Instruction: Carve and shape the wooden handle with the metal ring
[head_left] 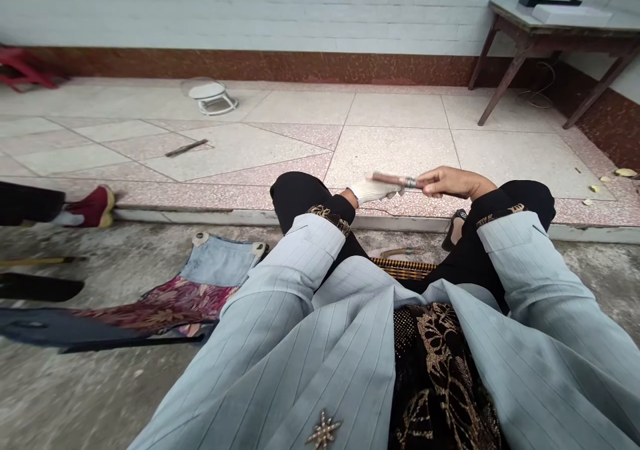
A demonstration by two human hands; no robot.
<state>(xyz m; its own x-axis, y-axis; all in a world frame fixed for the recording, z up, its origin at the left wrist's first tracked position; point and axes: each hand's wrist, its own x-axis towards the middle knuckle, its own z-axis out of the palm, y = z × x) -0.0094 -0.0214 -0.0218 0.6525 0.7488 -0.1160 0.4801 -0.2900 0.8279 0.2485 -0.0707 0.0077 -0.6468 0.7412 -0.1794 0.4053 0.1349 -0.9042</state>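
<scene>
My right hand [453, 182], bare, is closed around one end of a brown stick [387, 179] with shiny wire-like windings near my fingers. My left hand [373, 191] wears a whitish knitted glove and lies along the stick's other end, just under or behind it. Blur there hides whether the gloved fingers grip. Both hands are between my knees, above the edge of the tiled step. Below them, a curved brown piece [399, 253] with a similar wound band lies by a yellow-and-black woven item [404, 267].
To my left is a chair-like thing with blue and floral cloth [173, 303]. Another person's red shoe [93, 205] rests near the step edge [200, 217]. On the tiles are a dark stick [187, 148] and a small white stool [213, 97]. A wooden table [530, 33] stands back right.
</scene>
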